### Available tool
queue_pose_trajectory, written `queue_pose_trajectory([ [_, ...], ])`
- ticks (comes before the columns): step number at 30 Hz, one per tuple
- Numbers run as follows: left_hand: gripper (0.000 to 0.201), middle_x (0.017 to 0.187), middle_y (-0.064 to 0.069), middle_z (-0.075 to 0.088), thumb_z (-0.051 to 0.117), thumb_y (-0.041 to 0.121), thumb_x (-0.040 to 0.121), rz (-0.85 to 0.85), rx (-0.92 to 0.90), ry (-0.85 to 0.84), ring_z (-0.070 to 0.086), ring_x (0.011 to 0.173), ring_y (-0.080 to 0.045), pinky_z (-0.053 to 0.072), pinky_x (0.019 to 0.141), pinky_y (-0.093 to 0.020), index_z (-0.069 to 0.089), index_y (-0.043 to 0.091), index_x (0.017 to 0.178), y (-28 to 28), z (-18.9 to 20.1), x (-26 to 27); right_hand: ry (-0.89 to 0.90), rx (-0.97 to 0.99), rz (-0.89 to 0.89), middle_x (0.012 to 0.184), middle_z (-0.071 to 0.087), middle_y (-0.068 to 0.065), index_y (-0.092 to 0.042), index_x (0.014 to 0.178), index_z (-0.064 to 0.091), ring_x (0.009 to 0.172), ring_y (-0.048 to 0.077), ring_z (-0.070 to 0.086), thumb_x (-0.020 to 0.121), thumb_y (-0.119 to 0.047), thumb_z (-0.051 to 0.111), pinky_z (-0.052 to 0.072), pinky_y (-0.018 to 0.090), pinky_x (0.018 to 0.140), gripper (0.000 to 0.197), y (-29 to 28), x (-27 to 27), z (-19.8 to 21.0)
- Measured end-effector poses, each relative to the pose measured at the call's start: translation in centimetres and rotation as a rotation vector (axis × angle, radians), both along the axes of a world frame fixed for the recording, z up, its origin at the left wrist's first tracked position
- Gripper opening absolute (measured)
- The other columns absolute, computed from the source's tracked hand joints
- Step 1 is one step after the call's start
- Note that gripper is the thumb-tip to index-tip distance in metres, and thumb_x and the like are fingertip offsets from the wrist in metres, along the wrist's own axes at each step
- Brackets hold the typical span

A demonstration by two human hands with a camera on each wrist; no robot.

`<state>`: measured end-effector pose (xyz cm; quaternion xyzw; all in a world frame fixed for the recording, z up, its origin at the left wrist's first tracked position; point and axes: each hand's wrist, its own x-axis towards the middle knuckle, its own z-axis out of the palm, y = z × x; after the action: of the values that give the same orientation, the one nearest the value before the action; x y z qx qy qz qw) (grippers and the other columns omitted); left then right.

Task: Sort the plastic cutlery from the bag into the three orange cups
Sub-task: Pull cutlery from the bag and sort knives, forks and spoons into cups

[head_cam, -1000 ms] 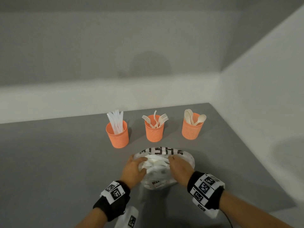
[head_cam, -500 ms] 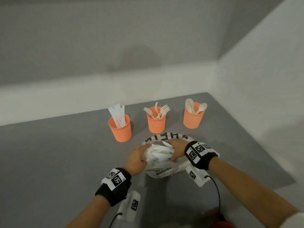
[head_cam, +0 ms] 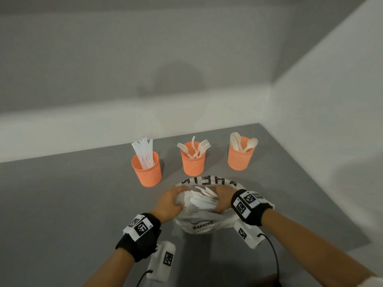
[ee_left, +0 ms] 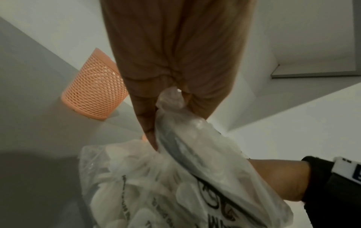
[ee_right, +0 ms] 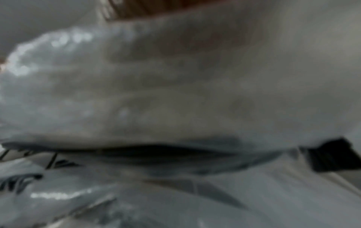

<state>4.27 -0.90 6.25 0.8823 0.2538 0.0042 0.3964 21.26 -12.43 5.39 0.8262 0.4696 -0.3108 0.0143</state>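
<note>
A clear plastic bag (head_cam: 204, 223) printed with black letters lies on the grey table (head_cam: 62, 204), with white cutlery (head_cam: 202, 200) showing at its mouth. My left hand (head_cam: 171, 201) pinches the bag's left rim; the left wrist view shows the film (ee_left: 171, 106) bunched between thumb and fingers. My right hand (head_cam: 222, 198) reaches into the bag's mouth among the cutlery, its fingers hidden. The right wrist view is filled by blurred bag film (ee_right: 175, 92). Behind the bag stand three orange cups: knives in the left cup (head_cam: 147, 170), forks in the middle cup (head_cam: 193, 162), spoons in the right cup (head_cam: 240, 156).
White walls meet in a corner behind the cups. The table's right edge (head_cam: 323, 193) runs close beside the right cup and my right arm. Cables and white sensor boxes (head_cam: 162, 259) hang under both wrists.
My right hand has slid further left into the bag's mouth and the bag has opened wider. The left hand keeps its hold on the rim. The head view has shifted slightly.
</note>
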Motion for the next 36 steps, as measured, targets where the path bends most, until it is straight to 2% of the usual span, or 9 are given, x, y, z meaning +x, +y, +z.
queue_pose_trajectory([
  [3, 0.055, 0.135, -0.012, 0.047, 0.055, -0.006, 0.081, -0.009, -0.008, -0.004, 0.044, 0.126, -0.025, 0.027, 0.092, -0.012, 0.047, 0.012, 0.132, -0.8, 0.3, 1.9, -0.006, 0.000, -0.043, 0.119, 0.063, 0.007, -0.017, 0.124, 0.052, 0.110, 0.026, 0.058, 0.070, -0.027, 0.075, 0.047, 0.033, 0.096, 0.060, -1.6, 1.3, 0.1],
  [6, 0.057, 0.140, -0.012, 0.043, 0.056, -0.004, 0.082, -0.030, -0.023, -0.007, 0.040, 0.131, -0.024, 0.027, 0.100, -0.018, 0.042, 0.010, 0.136, -2.1, 0.9, 4.2, -0.015, 0.004, -0.091, 0.125, 0.060, 0.007, -0.020, 0.136, 0.042, 0.114, 0.026, 0.056, 0.071, -0.026, 0.074, 0.045, 0.034, 0.099, 0.072, -3.7, 2.6, 0.4],
  [10, 0.061, 0.145, -0.013, 0.038, 0.053, -0.005, 0.081, -0.111, 0.001, -0.020, 0.035, 0.135, -0.024, 0.024, 0.108, -0.023, 0.037, 0.008, 0.139, -4.8, 1.8, 8.2, -0.044, -0.024, -0.196, 0.125, 0.061, 0.007, -0.022, 0.138, 0.040, 0.114, 0.025, 0.057, 0.071, -0.029, 0.073, 0.045, 0.033, 0.100, 0.075, -7.1, 5.1, 0.8],
  [14, 0.064, 0.151, -0.011, 0.029, 0.049, -0.002, 0.085, -0.191, 0.062, 0.003, 0.028, 0.140, -0.022, 0.017, 0.108, -0.019, 0.028, 0.008, 0.144, -6.9, 2.7, 11.8, -0.109, 0.030, -0.286, 0.124, 0.061, 0.007, -0.024, 0.136, 0.041, 0.113, 0.023, 0.057, 0.078, -0.035, 0.067, 0.043, 0.030, 0.097, 0.064, -10.3, 6.9, 1.3],
  [17, 0.064, 0.151, -0.011, 0.029, 0.050, 0.004, 0.087, -0.250, 0.116, 0.021, 0.027, 0.139, -0.022, 0.014, 0.104, -0.015, 0.025, 0.008, 0.145, -7.9, 2.9, 13.6, -0.158, 0.008, -0.328, 0.123, 0.061, 0.008, -0.015, 0.131, 0.047, 0.114, 0.025, 0.056, 0.083, -0.039, 0.063, 0.042, 0.030, 0.096, 0.056, -11.9, 7.8, 1.6],
  [19, 0.065, 0.151, -0.010, 0.029, 0.051, 0.005, 0.087, -0.274, 0.129, 0.055, 0.028, 0.138, -0.022, 0.016, 0.104, -0.017, 0.024, 0.010, 0.146, -8.5, 2.9, 14.1, -0.116, -0.024, -0.354, 0.125, 0.061, 0.009, -0.014, 0.130, 0.048, 0.114, 0.025, 0.056, 0.079, -0.037, 0.067, 0.043, 0.030, 0.097, 0.059, -12.3, 8.2, 1.6],
  [24, 0.066, 0.152, -0.008, 0.028, 0.051, 0.002, 0.086, -0.281, 0.095, 0.069, 0.029, 0.139, -0.022, 0.019, 0.109, -0.021, 0.024, 0.010, 0.146, -8.5, 2.8, 14.5, -0.030, 0.066, -0.380, 0.134, 0.053, 0.006, -0.020, 0.140, 0.036, 0.123, 0.025, 0.049, 0.075, -0.026, 0.074, 0.037, 0.031, 0.104, 0.075, -12.4, 8.8, 2.1],
  [32, 0.062, 0.147, -0.009, 0.037, 0.051, 0.001, 0.085, -0.240, 0.067, 0.020, 0.035, 0.135, -0.022, 0.023, 0.105, -0.020, 0.032, 0.010, 0.143, -7.9, 3.1, 14.6, 0.047, 0.173, -0.482, 0.120, 0.062, 0.006, -0.016, 0.124, 0.053, 0.108, 0.023, 0.056, 0.071, -0.026, 0.077, 0.043, 0.030, 0.094, 0.059, -12.1, 9.2, 1.6],
  [36, 0.062, 0.149, -0.009, 0.034, 0.051, 0.002, 0.087, -0.216, 0.055, 0.012, 0.032, 0.137, -0.022, 0.022, 0.106, -0.020, 0.029, 0.009, 0.144, -7.6, 2.7, 14.5, 0.112, 0.299, -0.537, 0.100, 0.059, 0.005, -0.007, 0.114, 0.056, 0.090, 0.019, 0.052, 0.075, -0.027, 0.075, 0.042, 0.028, 0.080, 0.049, -11.8, 8.9, 1.9],
])
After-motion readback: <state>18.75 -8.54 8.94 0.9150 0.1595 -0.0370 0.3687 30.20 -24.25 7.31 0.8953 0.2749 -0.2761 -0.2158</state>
